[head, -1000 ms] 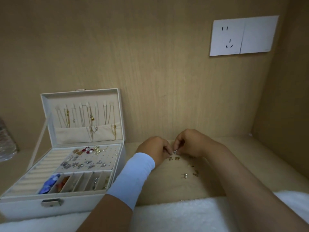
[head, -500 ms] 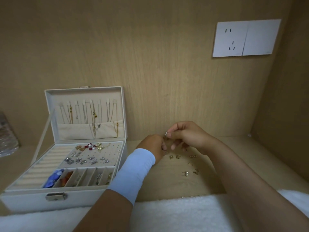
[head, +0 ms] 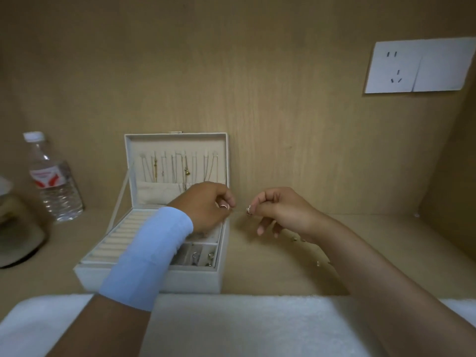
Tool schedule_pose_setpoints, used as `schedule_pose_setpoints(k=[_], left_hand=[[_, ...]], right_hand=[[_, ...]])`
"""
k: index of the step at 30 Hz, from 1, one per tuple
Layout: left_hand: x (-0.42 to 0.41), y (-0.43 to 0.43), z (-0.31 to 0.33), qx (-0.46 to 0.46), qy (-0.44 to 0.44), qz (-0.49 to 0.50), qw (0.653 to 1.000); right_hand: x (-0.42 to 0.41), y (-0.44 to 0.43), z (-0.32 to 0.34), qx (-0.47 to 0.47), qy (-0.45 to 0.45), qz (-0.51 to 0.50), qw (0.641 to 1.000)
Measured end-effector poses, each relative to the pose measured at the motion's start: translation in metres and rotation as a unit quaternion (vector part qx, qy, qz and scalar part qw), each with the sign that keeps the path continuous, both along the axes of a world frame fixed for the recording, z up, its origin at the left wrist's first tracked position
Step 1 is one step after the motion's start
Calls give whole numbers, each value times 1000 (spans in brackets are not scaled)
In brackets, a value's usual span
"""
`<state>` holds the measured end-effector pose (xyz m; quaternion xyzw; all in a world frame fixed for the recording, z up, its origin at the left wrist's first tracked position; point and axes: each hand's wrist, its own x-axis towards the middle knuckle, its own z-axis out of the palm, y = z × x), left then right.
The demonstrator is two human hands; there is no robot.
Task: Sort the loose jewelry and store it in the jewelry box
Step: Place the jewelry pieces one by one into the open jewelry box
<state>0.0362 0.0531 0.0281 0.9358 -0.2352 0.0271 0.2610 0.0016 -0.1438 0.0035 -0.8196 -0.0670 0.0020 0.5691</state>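
Note:
A white jewelry box [head: 154,278] stands open on the wooden shelf, necklaces hanging inside its raised lid [head: 177,161]. My left hand [head: 206,206], with a light blue wrist sleeve, hovers over the box's right side and pinches something tiny at its fingertips. My right hand [head: 280,207] is raised just right of the box and pinches a small silver earring [head: 248,210]. The two hands' fingertips are close together. A few loose earrings [head: 296,238] lie on the shelf under and beside my right forearm.
A plastic water bottle [head: 52,177] stands left of the box, and a dark round object [head: 18,235] sits at the far left. A white towel [head: 244,325] covers the front edge. A wall socket [head: 417,65] is on the back panel.
Both hands rose from the loose earrings and moved left toward the box; the right hand lifted a silver earring. The view swung left, bringing the bottle into sight.

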Motion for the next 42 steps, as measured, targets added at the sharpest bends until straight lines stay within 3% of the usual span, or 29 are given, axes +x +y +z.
schedule_pose_setpoints(k=[5, 11, 15, 20, 24, 28, 32, 37, 42], left_hand=[[-11, 55, -5, -74, 69, 19, 995], [-13, 91, -13, -116, 60, 18, 991], [-15, 105, -17, -139, 46, 5, 989], [-15, 113, -21, -184, 59, 19, 981], [-17, 112, -19, -201, 53, -7, 978], [-18, 113, -19, -226, 59, -17, 972], [-18, 112, -20, -229, 98, -19, 968], [-19, 113, -20, -176, 98, -19, 979], [-23, 108, -20, -90, 72, -32, 993]], right_hand=[[-10, 41, 15, -51, -35, 35, 997], [-8, 84, 25, -123, -43, 101, 986], [-4, 105, 20, -225, -57, 144, 962], [-3, 113, 10, -286, -67, 160, 942], [-3, 111, 10, -278, -63, 159, 945], [0, 107, 10, -202, -95, 55, 973], [-4, 108, 11, -127, -34, 61, 989], [-8, 109, 9, -136, -9, 82, 987], [-4, 106, 3, -219, -32, 92, 971]])
